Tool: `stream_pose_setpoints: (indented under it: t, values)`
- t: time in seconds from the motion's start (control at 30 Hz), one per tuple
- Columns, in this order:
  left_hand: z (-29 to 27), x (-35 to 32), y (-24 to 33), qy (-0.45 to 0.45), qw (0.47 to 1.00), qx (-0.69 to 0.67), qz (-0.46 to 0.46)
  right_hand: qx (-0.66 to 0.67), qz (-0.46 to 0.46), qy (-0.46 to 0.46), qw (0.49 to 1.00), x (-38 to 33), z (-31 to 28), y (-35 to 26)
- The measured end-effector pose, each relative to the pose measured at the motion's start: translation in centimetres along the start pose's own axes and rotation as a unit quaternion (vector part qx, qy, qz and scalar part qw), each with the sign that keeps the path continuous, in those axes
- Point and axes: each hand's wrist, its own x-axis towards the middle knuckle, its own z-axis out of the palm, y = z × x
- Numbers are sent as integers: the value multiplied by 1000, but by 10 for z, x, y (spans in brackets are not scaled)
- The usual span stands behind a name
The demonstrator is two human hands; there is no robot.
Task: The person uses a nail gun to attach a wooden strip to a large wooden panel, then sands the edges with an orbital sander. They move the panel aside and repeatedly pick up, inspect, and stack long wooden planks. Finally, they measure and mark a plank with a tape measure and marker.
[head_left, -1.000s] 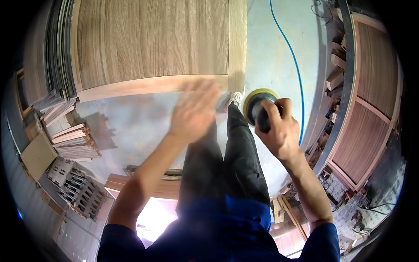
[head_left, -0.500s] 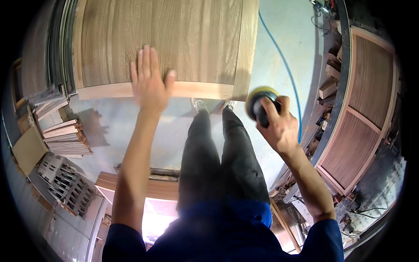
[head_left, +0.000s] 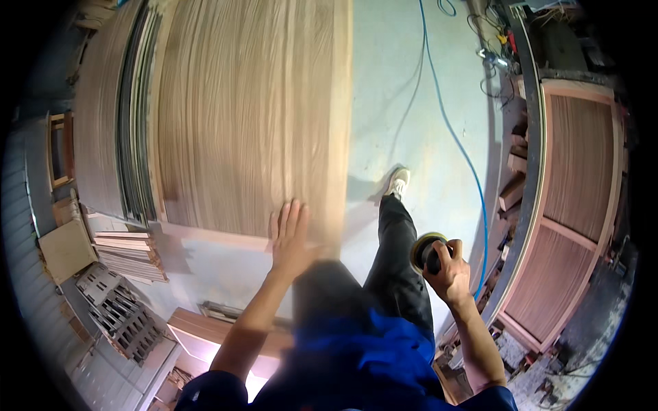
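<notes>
A large wood-grain panel (head_left: 247,116) with a paler frame spans the upper left. My left hand (head_left: 291,240) lies flat near its near right corner, fingers stretched out over the near rail. Right of my legs and off the panel, my right hand (head_left: 450,274) grips a round sander (head_left: 430,253), dark on top with a yellowish rim. My palm and fingers wrap over its top, and its pad is tilted away from me. A blue hose (head_left: 473,175) runs along the floor and passes behind my right wrist; where it ends is hidden.
Thin sheets (head_left: 140,116) stand packed left of the panel, with a pile of wood strips (head_left: 130,253) nearer. A grey plastic rack (head_left: 123,322) is at lower left. On the right, a framed door panel (head_left: 569,205) lies on a bench above wood offcuts (head_left: 513,192).
I have stepped rightward, one foot now beside the panel. My left hand has shifted right along the panel to its corner. The sander has come nearer to me, still in my right hand.
</notes>
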Motion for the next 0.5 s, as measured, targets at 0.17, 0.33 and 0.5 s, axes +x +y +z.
stream_pose_setpoints:
  t: [0.17,0.33,0.5]
  values:
    - [-21,90,17,57,997,48,20,-14,-2,-36,999,80,-84,57]
    - [-93,282,59,124,988,92,-3,-64,-21,-61,996,195,-195,117]
    - [-183,472,63,202,977,66,-19,-137,-32,-89,986,329,-272,146]
